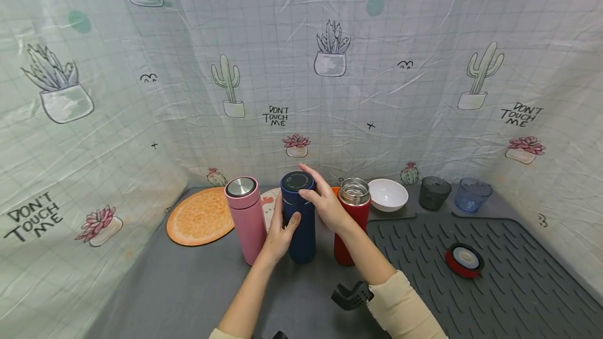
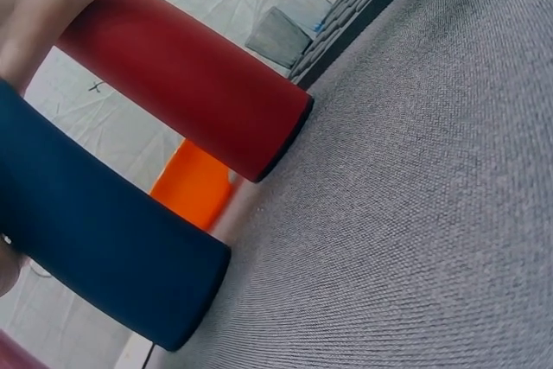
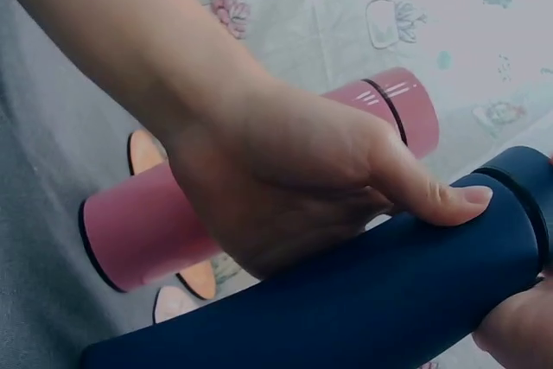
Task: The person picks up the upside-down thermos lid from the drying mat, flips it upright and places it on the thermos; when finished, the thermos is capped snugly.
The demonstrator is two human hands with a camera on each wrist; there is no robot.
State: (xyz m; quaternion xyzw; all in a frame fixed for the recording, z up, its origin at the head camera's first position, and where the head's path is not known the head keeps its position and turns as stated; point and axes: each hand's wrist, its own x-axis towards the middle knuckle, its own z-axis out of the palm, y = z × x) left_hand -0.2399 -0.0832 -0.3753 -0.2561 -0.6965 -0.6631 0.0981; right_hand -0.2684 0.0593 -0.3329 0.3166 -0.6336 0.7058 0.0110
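On the head feed I see the blue bottle (image 1: 302, 237) upright on the worktop (image 1: 188, 281), the pink bottle (image 1: 247, 226) at its nine o'clock, the open red bottle (image 1: 361, 218) at three; the left hand's (image 1: 279, 239) fingers curl round the blue body, presumably to steady it; the right hand's (image 1: 332, 211) fingers spread at its cap (image 1: 293, 184), how firmly I cannot tell; toward three o'clock, the red lid (image 1: 465, 260) lies on the ribbed mat (image 1: 414, 255), likely parked clear; on the left wrist feed, the blue base meets the worktop, which I judge bears the weight; on the right wrist feed, the left thumb sits below the seam, probably leaving the cap free.
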